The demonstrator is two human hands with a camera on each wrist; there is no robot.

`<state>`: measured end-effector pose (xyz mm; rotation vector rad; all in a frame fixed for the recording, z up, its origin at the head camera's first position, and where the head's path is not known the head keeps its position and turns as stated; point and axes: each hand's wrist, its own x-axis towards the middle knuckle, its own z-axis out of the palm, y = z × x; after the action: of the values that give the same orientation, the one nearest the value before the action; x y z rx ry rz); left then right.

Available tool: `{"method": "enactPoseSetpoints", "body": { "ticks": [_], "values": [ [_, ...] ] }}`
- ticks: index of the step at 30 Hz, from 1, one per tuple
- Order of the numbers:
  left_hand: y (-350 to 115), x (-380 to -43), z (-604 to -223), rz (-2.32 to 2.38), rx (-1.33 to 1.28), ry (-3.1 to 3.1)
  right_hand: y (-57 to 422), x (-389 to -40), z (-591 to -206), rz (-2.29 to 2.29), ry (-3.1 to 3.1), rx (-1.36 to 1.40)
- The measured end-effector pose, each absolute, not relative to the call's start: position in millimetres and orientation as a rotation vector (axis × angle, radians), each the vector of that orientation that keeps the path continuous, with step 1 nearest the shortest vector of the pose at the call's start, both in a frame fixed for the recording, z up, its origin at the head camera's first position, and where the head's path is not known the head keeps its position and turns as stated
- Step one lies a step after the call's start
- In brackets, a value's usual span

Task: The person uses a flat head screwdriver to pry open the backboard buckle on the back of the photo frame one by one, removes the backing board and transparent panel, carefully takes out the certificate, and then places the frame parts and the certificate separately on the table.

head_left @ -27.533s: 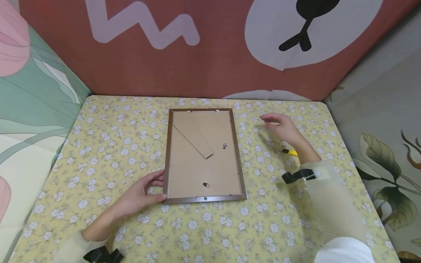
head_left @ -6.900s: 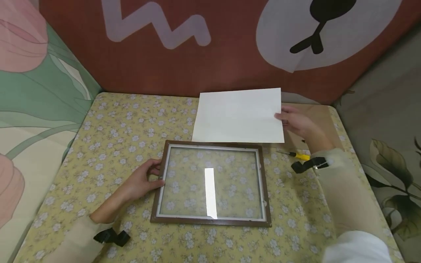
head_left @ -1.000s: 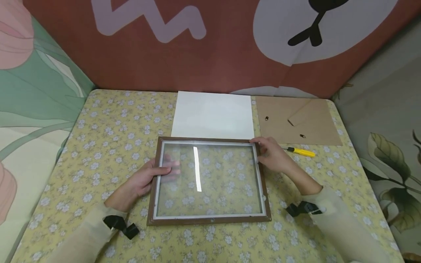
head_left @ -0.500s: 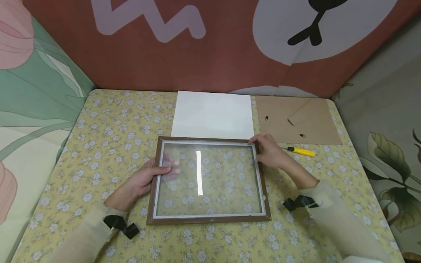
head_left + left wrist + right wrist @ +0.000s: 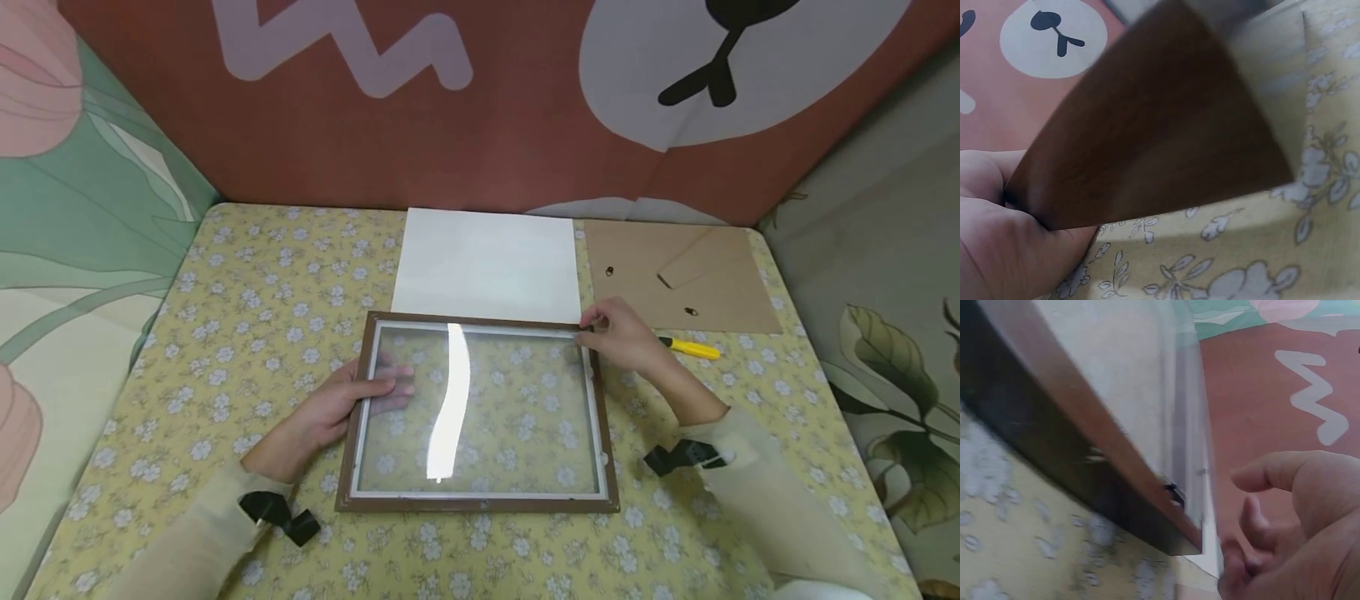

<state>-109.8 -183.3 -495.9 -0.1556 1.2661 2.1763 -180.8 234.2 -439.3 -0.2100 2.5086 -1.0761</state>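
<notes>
A brown picture frame [image 5: 483,503] lies back side up, its clear pane [image 5: 510,417] showing the flowered cloth through it. My left hand [image 5: 330,404] grips the frame's left side, thumb on the rim and fingers underneath, visible through the pane. In the left wrist view, the hand [image 5: 1004,244] holds the brown rim [image 5: 1147,137]. My right hand [image 5: 626,337] is at the far right corner, thumb and a finger close to the rim. The right wrist view shows its fingers [image 5: 1254,519] bent and beside the frame corner [image 5: 1188,540], with nothing visible between thumb and finger; contact is unclear.
A white sheet [image 5: 487,262] lies behind the frame. Right of it is a brown backing board [image 5: 712,275] with small hangers. A yellow-handled screwdriver [image 5: 693,348] lies in front of the board, its shaft hidden by my right hand. Patterned walls stand around the table.
The backing board and white sheet have come out of the frame over the longer span. Lately my right hand has shifted slightly at the corner, and the pane's straight reflection has become wider and wavy.
</notes>
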Motion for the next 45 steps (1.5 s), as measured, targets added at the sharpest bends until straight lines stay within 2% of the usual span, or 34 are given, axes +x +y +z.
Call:
{"method": "enactPoseSetpoints", "body": {
  "ticks": [18, 25, 35, 41, 45],
  "values": [
    [-184, -109, -497, 2.190, -0.107, 1.244, 239, -180, -441, -1.094, 2.452, -0.241],
    [-181, -108, -497, 2.188, -0.165, 1.255, 247, -181, -440, -1.399, 2.135, -0.134],
    [-182, -108, -496, 2.191, -0.161, 1.242, 269, -155, -449, -1.594, 1.682, -0.113],
    [-181, -108, -496, 2.189, -0.163, 1.306, 269, -141, -453, -1.606, 1.659, -0.195],
    [-179, -106, -495, 2.077, -0.150, 1.582, 267, -136, -454, -1.633, 1.730, -0.211]
  ]
}}
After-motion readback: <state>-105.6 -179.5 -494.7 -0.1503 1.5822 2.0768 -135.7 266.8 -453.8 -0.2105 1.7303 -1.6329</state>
